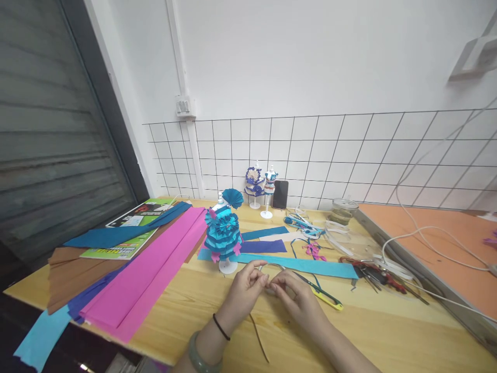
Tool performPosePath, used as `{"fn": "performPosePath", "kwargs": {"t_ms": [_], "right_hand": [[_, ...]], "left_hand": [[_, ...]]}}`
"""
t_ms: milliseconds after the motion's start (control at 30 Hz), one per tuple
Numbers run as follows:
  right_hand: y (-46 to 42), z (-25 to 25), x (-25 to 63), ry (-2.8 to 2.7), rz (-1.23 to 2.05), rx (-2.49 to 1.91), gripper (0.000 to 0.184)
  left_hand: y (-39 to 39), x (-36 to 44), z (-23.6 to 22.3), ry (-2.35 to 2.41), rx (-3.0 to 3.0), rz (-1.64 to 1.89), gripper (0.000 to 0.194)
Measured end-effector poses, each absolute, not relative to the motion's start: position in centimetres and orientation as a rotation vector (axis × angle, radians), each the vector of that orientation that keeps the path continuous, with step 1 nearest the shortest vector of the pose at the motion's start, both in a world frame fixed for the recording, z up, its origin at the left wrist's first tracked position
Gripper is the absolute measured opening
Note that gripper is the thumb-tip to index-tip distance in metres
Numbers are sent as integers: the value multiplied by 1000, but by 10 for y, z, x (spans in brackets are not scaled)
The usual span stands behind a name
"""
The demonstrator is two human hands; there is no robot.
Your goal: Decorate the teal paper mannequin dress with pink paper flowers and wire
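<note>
My left hand point(247, 287) and my right hand point(295, 295) are closed in pinches, fingertips almost meeting over the table. What lies between the fingers is too small and hidden to make out. A thin brown strip point(259, 336) runs down below my left hand; whether it is held or lies on the wood I cannot tell. Just behind the fingers shows a ring-shaped band point(276, 266), partly covered. A small dress form point(223, 233) in ruffled turquoise paper with pink bits stands upright beyond my left hand. A long dark and yellow tool point(328, 299) lies right of my right hand.
Pink paper point(155, 274), brown paper point(73, 269) and a green magazine point(132, 235) lie left. A turquoise strip point(318, 267) crosses behind my hands. Two dress forms, one blue-trimmed point(270, 186), and a phone point(280, 194) stand at the wall. Tools point(382, 277), a glass jar point(342, 211) and cables are right.
</note>
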State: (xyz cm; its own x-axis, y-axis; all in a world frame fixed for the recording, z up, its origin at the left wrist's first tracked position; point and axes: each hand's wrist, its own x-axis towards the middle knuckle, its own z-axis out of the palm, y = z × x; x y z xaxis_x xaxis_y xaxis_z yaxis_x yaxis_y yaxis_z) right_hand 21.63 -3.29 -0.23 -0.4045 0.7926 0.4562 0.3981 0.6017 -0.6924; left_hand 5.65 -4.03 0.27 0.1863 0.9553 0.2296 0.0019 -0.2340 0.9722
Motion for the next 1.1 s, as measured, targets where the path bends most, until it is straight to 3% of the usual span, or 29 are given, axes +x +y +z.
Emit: {"fn": "performPosePath", "kwargs": {"t_ms": [267,633,1100], "right_hand": [[-31,-3,218,-1929,680,-948,21],[-31,-3,216,-1917,658,-902,21],[-28,-8,221,-2132,228,-751,28]], "left_hand": [[-42,57,2,1065,1607,1186,25],[-42,57,5,1052,1613,1193,28],[-36,58,1,1051,1439,1204,28]]}}
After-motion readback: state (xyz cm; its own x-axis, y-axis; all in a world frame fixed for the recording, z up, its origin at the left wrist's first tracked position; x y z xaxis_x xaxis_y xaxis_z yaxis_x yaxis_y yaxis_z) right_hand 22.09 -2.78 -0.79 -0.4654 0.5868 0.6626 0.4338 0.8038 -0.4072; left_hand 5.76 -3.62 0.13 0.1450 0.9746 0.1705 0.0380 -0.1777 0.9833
